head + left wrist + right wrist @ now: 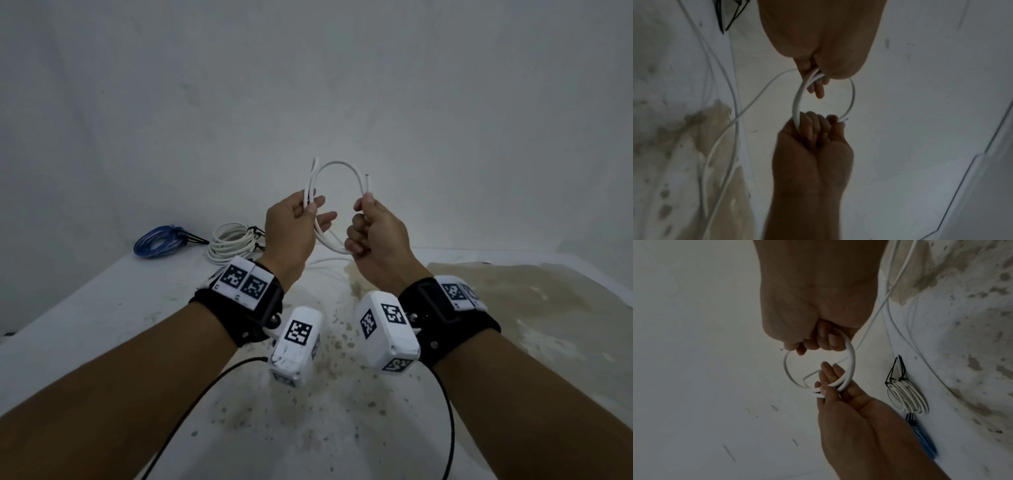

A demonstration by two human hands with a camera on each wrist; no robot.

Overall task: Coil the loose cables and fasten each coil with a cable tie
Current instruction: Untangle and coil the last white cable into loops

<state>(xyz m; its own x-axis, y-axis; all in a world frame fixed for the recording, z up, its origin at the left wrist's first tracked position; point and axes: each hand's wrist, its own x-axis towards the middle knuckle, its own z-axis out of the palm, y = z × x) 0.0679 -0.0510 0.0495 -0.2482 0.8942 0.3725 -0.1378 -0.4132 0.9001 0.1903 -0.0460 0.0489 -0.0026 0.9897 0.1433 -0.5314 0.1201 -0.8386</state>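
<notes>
At left of the head view lie a tied blue coil (159, 240) and white coil (230, 242). Centre frame, our left hand (294, 226) pinches the white cable (337, 167) loops; our right hand (376, 234) grips its end.

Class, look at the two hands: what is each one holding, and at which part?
Both hold one white cable. The left hand pinches the gathered loops at one side; the right hand grips the opposite side, near the cut end.
</notes>
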